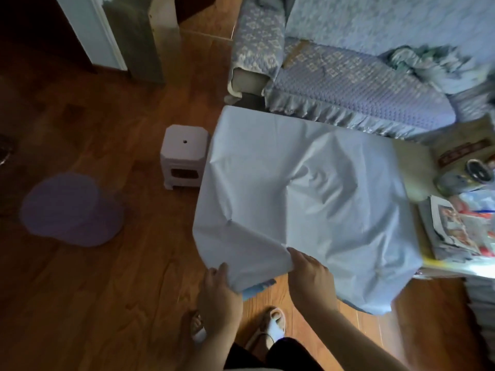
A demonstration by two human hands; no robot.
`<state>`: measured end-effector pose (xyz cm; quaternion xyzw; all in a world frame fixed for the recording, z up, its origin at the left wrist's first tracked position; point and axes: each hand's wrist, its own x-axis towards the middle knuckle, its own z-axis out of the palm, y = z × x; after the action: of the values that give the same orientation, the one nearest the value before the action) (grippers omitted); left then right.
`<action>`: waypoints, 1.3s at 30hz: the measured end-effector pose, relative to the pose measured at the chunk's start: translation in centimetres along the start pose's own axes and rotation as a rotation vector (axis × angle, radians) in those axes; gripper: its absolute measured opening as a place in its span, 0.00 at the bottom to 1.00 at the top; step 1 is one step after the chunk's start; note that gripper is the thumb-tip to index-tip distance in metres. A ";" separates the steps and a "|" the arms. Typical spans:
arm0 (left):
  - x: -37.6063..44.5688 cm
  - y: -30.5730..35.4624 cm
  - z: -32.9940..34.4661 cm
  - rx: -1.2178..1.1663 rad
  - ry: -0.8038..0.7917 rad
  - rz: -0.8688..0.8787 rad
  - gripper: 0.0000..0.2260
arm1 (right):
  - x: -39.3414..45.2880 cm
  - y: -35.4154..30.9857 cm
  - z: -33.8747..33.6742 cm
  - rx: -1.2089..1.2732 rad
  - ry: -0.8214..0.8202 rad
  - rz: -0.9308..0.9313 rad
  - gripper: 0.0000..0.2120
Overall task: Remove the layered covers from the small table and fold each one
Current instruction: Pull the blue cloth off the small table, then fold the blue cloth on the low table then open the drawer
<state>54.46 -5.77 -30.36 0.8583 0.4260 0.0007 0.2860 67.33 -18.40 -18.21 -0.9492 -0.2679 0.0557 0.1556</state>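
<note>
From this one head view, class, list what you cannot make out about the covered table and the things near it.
- Small table: wholly hidden under the pale blue cover; shape and any further layers unseen.
- Left hand and right hand: fingertips tucked behind the cover's near edge.
- Patterned piece below that edge: mostly hidden by cover and hand.
- Stack of papers: cut off by the right edge.
- Bundle on the sofa: blurred.

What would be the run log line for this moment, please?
stage: lifting cover | left hand: grips pale cover corner | right hand: grips same corner
</note>
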 end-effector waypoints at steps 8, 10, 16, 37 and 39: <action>2.5 -3.6 -1.8 -0.102 0.096 -0.148 0.16 | 1.3 1.7 -2.3 0.066 0.160 0.083 0.21; 2.7 -5.1 -3.7 -0.067 0.089 -0.173 0.14 | 1.3 2.3 -2.3 0.095 0.182 0.139 0.23; 6.3 -7.4 -15.1 0.308 0.376 0.270 0.15 | -2.5 5.9 -0.2 -0.061 0.197 -0.031 0.24; 17.6 -8.7 -26.4 0.411 -0.372 1.015 0.22 | 4.7 -22.7 6.0 0.555 -0.131 0.258 0.11; 20.2 -11.3 -26.0 0.255 -0.446 0.810 0.26 | 4.8 -21.9 4.9 0.777 -0.056 0.448 0.15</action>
<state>52.75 27.06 -19.08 0.9627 -0.0177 -0.1243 0.2395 59.76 3.13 -15.86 -0.8531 -0.0191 0.2100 0.4772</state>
